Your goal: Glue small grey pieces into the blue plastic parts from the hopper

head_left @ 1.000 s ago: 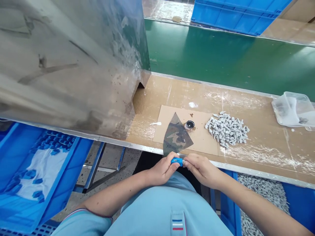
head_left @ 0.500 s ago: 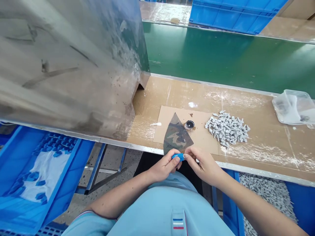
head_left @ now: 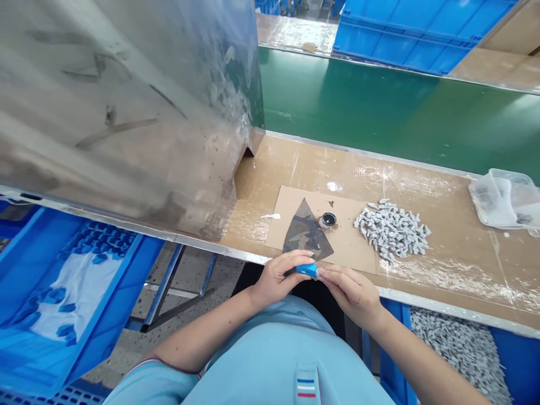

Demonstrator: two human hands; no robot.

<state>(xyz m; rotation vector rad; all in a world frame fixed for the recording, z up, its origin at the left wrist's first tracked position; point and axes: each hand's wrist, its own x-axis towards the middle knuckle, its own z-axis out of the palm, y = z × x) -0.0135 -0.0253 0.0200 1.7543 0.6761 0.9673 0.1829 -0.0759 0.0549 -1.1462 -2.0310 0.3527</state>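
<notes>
My left hand (head_left: 278, 277) pinches a small blue plastic part (head_left: 306, 270) at the near edge of the workbench (head_left: 442, 264). My right hand (head_left: 350, 291) meets it from the right, fingertips closed against the part's end; what they press in is too small to name. Just beyond the hands a camouflage-patterned piece (head_left: 307, 236) lies on a cardboard sheet (head_left: 350, 247). A small dark round pot (head_left: 328, 219) stands beside it. A heap of small grey parts (head_left: 391, 230) lies to the right.
A large scuffed metal housing (head_left: 126, 112) fills the left. A green conveyor belt (head_left: 400, 112) runs behind the bench, blue crates (head_left: 413, 34) beyond it. A clear plastic tub (head_left: 506, 197) sits far right. Blue bin (head_left: 63, 287) with blue parts lower left; bin of grey parts (head_left: 459, 349) lower right.
The view has shifted slightly. Both hands stay together on the blue part at the bench edge, with only small finger movements.
</notes>
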